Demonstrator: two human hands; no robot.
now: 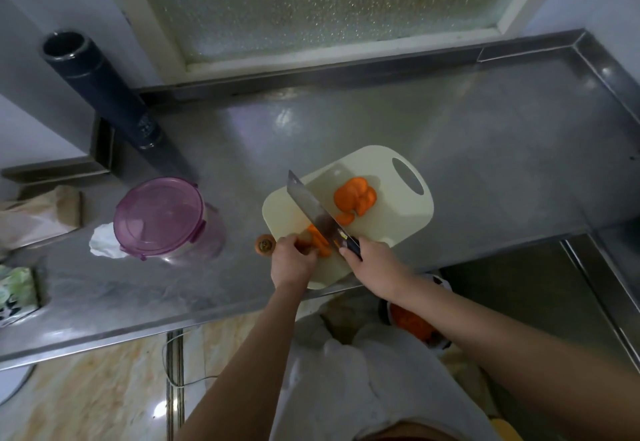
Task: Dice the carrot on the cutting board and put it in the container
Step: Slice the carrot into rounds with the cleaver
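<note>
Slicing stage, no dice yet.
Left hand [294,257] clamping carrot [320,241] on cutting board [398,219]; right hand [372,260] gripping knife [313,207]. Next, probably: cross-cut slices [355,195], unlid container [162,219].

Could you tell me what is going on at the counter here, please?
A person is cutting a carrot on a cream cutting board. The right hand grips a cleaver, blade down at the carrot, which the left hand holds steady. A pile of cut slices lies further back on the board. The container stands to the left with its purple lid on.
</note>
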